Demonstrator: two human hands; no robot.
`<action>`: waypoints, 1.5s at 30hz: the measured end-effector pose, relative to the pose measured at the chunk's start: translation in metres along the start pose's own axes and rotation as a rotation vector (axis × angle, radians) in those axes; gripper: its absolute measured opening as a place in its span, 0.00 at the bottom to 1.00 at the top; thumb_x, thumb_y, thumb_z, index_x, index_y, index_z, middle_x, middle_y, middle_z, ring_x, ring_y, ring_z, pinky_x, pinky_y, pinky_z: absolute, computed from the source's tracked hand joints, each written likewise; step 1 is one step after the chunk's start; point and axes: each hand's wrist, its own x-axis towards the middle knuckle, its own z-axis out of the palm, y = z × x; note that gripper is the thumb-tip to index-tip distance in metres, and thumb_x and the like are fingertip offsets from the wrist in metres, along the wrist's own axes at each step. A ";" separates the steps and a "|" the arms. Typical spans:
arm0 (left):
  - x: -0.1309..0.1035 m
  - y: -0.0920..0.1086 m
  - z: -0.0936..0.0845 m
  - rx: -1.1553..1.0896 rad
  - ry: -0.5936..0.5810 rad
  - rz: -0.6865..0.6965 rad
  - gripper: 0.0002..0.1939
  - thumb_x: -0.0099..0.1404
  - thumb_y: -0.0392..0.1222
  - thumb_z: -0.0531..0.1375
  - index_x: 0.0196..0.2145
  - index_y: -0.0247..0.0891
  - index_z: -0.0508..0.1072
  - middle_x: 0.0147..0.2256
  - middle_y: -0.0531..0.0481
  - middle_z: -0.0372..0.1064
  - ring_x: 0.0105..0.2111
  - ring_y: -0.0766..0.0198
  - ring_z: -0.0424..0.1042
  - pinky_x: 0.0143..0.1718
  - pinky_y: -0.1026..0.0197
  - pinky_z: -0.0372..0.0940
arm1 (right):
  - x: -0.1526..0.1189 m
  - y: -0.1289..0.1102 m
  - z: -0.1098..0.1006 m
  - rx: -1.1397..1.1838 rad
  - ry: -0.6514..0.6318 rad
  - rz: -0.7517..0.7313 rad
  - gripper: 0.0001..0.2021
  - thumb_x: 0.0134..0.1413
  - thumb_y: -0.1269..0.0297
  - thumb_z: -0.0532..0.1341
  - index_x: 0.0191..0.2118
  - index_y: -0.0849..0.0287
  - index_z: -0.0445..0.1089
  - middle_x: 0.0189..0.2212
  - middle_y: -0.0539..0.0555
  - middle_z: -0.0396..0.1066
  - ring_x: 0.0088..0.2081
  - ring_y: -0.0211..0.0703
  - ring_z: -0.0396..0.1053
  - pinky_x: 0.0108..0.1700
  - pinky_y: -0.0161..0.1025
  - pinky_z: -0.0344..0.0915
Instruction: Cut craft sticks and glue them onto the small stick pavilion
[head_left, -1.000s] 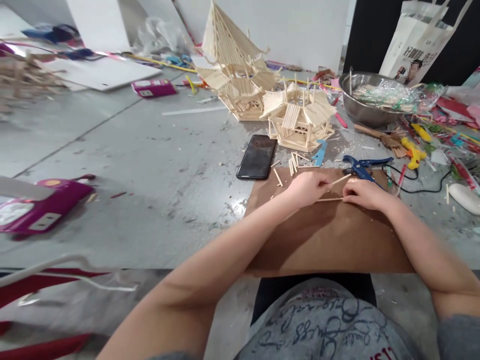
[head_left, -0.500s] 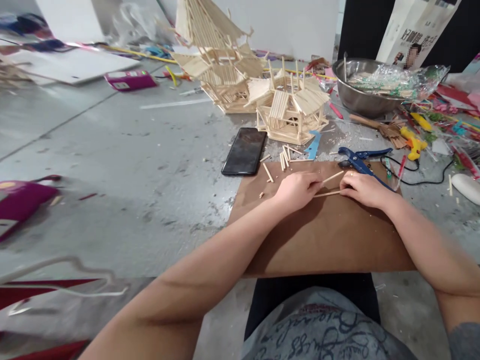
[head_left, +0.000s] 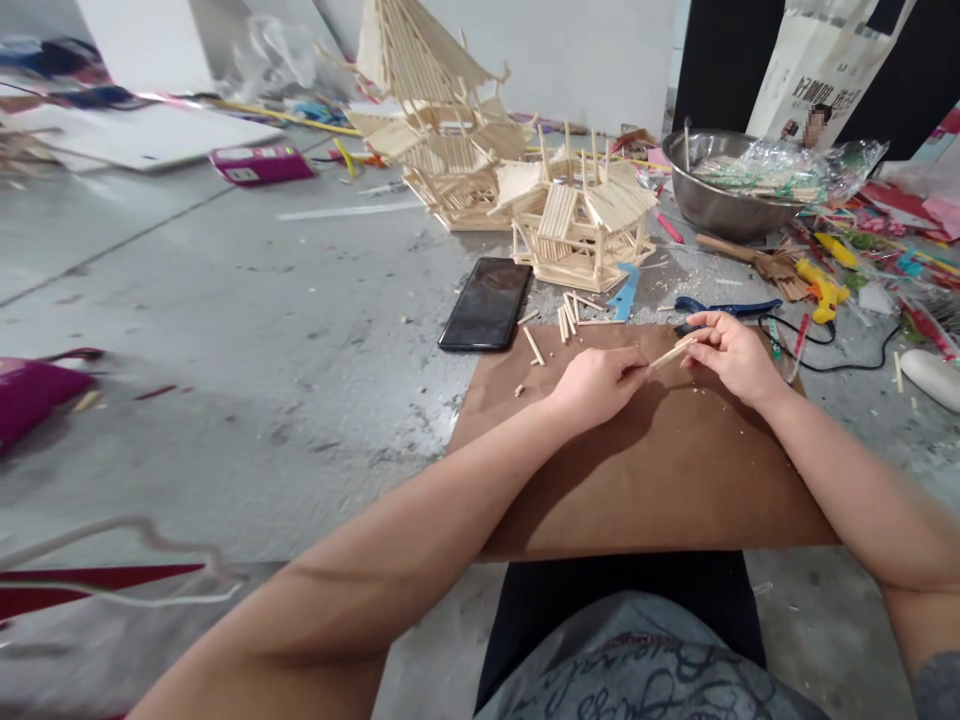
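Between my two hands, thin pale wooden sticks (head_left: pixel 670 354) lie close together, slanting up to the right. My left hand (head_left: pixel 602 383) pinches their near end. The fingertips of my right hand (head_left: pixel 724 352) close on their far end. Both hands are over a brown board (head_left: pixel 645 490). Just behind my right hand lies a blue-handled cutter (head_left: pixel 739 308), partly covered by it. Short cut stick pieces (head_left: pixel 568 318) are scattered at the board's far left corner, near a strip of blue tape (head_left: pixel 625 292).
A black phone (head_left: pixel 486 305) lies left of the board. Behind stand a small stick pavilion (head_left: pixel 577 215) and a taller stick tower (head_left: pixel 450 130). A steel bowl (head_left: pixel 720 205) with wrapped sticks, a yellow glue gun (head_left: pixel 823 290) and a white mouse (head_left: pixel 932 378) are on the right.
The sticks were apart and now lie together between my hands. My right hand has lifted off the board and turned, its fingers higher. My left hand has barely moved.
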 end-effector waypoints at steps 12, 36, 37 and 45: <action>-0.001 0.002 0.001 -0.116 0.033 0.040 0.13 0.60 0.43 0.52 0.30 0.34 0.73 0.22 0.52 0.67 0.22 0.71 0.61 0.25 0.68 0.53 | -0.003 -0.002 0.006 0.147 0.085 0.083 0.37 0.38 0.68 0.65 0.57 0.55 0.50 0.34 0.49 0.73 0.35 0.39 0.71 0.39 0.42 0.71; -0.002 0.011 -0.008 -0.512 -0.179 -0.228 0.11 0.59 0.42 0.52 0.30 0.32 0.70 0.12 0.59 0.55 0.12 0.75 0.53 0.15 0.71 0.48 | -0.003 -0.007 0.005 0.188 0.168 0.105 0.19 0.34 0.64 0.67 0.37 0.58 0.64 0.28 0.50 0.73 0.31 0.38 0.71 0.32 0.37 0.71; -0.001 0.011 -0.008 -0.544 -0.175 -0.244 0.11 0.59 0.41 0.52 0.28 0.32 0.69 0.13 0.58 0.56 0.11 0.76 0.53 0.14 0.71 0.47 | -0.003 -0.008 0.005 0.188 0.164 0.105 0.19 0.34 0.64 0.67 0.37 0.58 0.64 0.28 0.50 0.73 0.31 0.37 0.71 0.32 0.37 0.71; 0.002 0.008 -0.008 -0.926 -0.252 -0.433 0.07 0.59 0.35 0.54 0.28 0.30 0.69 0.16 0.57 0.59 0.11 0.79 0.50 0.12 0.71 0.42 | -0.003 -0.008 0.005 0.212 0.153 0.092 0.19 0.35 0.65 0.67 0.37 0.58 0.64 0.28 0.49 0.73 0.31 0.37 0.71 0.32 0.37 0.71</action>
